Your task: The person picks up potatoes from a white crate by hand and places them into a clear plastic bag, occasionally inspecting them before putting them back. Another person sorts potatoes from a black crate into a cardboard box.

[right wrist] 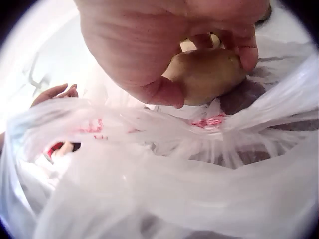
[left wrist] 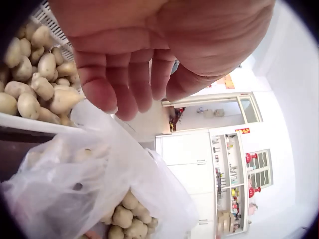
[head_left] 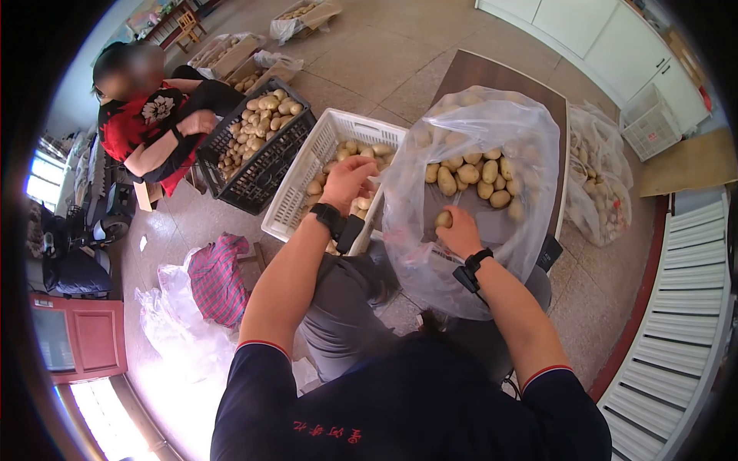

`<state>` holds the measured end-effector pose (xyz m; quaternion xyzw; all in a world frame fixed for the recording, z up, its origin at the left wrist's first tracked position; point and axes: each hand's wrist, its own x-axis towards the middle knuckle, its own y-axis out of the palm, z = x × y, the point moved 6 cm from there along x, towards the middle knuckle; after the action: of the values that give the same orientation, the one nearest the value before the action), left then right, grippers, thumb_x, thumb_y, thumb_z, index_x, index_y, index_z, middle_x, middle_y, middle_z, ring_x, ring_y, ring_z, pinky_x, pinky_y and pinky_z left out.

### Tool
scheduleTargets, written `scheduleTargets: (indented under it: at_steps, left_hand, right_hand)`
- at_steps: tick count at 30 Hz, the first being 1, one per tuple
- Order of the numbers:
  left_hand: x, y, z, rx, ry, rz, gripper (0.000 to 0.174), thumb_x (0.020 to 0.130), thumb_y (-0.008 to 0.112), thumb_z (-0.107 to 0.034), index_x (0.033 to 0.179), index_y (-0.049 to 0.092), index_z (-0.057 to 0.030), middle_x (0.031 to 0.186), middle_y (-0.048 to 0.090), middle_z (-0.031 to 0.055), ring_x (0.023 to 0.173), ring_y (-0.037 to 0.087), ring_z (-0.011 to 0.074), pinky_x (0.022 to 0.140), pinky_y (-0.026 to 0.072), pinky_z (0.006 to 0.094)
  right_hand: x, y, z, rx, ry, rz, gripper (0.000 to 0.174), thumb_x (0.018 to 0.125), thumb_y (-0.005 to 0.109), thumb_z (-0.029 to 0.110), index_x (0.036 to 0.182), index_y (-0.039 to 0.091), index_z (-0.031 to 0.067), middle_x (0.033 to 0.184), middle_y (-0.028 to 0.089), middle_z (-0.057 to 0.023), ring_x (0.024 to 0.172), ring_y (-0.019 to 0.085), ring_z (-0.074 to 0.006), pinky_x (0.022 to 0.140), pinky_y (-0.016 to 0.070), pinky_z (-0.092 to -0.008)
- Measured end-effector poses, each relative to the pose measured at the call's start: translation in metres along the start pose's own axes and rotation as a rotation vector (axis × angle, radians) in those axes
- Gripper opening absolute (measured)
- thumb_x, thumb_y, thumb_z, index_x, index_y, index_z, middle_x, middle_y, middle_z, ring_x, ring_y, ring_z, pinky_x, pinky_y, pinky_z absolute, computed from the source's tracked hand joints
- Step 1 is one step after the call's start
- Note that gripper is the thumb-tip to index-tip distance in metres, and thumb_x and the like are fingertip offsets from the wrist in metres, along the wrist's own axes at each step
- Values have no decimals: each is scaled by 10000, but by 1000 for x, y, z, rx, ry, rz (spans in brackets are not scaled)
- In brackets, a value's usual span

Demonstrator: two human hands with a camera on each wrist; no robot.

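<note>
plastic bag (head_left: pixel 423 270) part-filled; right hand (head_left: pixel 463 233) pinches potato (head_left: pixel 443 220) inside; left hand (head_left: pixel 350 184) empty, loosely bent; white crate (head_left: pixel 305 170) unemptied.

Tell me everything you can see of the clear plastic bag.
The bag looks thin, crinkled and see-through but cloudy, with red print near its mouth. It lies on the brown table, its mouth spread wide towards the person and its near part hanging loosely above the person's lap. Many potatoes lie inside, mostly towards the far end. The right hand is within the mouth, gripping one potato.
</note>
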<state>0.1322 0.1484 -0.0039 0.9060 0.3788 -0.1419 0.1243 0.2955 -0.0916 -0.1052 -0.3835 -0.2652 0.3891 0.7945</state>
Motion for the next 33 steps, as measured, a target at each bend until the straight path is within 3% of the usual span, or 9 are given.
scheduleTargets:
  at_steps: [1, 3, 4, 6, 12, 19, 28, 31, 33]
  left_hand:
    - [-2, 9, -1, 15, 1, 64, 232, 932, 619, -167, 1132, 604, -50, 934, 658, 48, 651, 639, 121, 550, 514, 234]
    - [-7, 23, -3, 31, 1, 127, 234, 931, 622, -164, 1133, 604, -49, 931, 658, 46, 647, 637, 119, 551, 511, 232]
    - [-10, 30, -4, 68, -14, 172, 265, 909, 637, -174, 1137, 612, -41, 941, 661, 53, 660, 641, 121, 553, 510, 236]
    - [-14, 42, -4, 106, -29, 218, 296, 888, 652, -184, 1141, 619, -34, 951, 664, 60, 673, 645, 123, 554, 509, 240]
    - [-10, 61, 14, 294, -74, 329, 385, 881, 671, -236, 1205, 603, -39, 1014, 648, 72, 730, 658, 136, 612, 526, 266]
    - [-18, 80, 31, 333, -233, 533, 535, 913, 651, -274, 1366, 461, -63, 1179, 586, 142, 822, 687, 236, 677, 578, 331]
    - [-13, 69, 27, 201, -194, 478, 480, 906, 669, -258, 1311, 500, -65, 1102, 610, 121, 722, 657, 169, 563, 547, 277]
    - [-8, 55, 21, 150, -192, 337, 465, 883, 693, -249, 1281, 524, -78, 1027, 631, 91, 668, 645, 159, 533, 532, 264]
    - [-2, 46, 17, 63, -160, 288, 456, 882, 692, -245, 1276, 527, -84, 1010, 634, 85, 659, 640, 153, 530, 528, 259]
  right_hand:
    - [3, 4, -6, 0, 0, 1, 501, 803, 626, 236, 1283, 534, 127, 1089, 609, -139, 943, 582, -317, 791, 508, -427]
    - [0, 27, -35, 755, 568, 177, 411, 871, 566, 327, 1219, 562, 110, 1018, 643, -106, 819, 593, -237, 677, 484, -374]
    - [0, 24, -33, 756, 569, 177, 411, 871, 566, 327, 1219, 562, 110, 1018, 643, -106, 819, 593, -237, 677, 484, -374]
    - [-10, 27, -28, 1228, 879, 276, 397, 926, 519, 443, 1132, 595, 113, 968, 652, -101, 742, 573, -200, 631, 456, -339]
    - [-4, 4, 25, 1579, 847, 430, 447, 965, 456, 546, 1059, 598, 133, 729, 583, -61, 531, 474, -163, 496, 371, -307]
    - [11, -11, 78, 1504, 706, 548, 497, 973, 415, 592, 971, 578, 123, 643, 531, -47, 493, 440, -146, 480, 362, -302]
    - [30, -10, 79, 1141, 591, 441, 567, 983, 423, 577, 733, 552, 85, 592, 500, -23, 416, 402, -113, 405, 317, -284]
    - [37, 8, 52, 1066, 465, 402, 499, 967, 518, 492, 752, 575, 44, 620, 551, -62, 519, 547, -188, 490, 420, -323]
    - [47, -6, 40, 432, 117, 113, 317, 919, 611, 326, 924, 610, 8, 876, 629, -145, 795, 647, -311, 695, 512, -390]
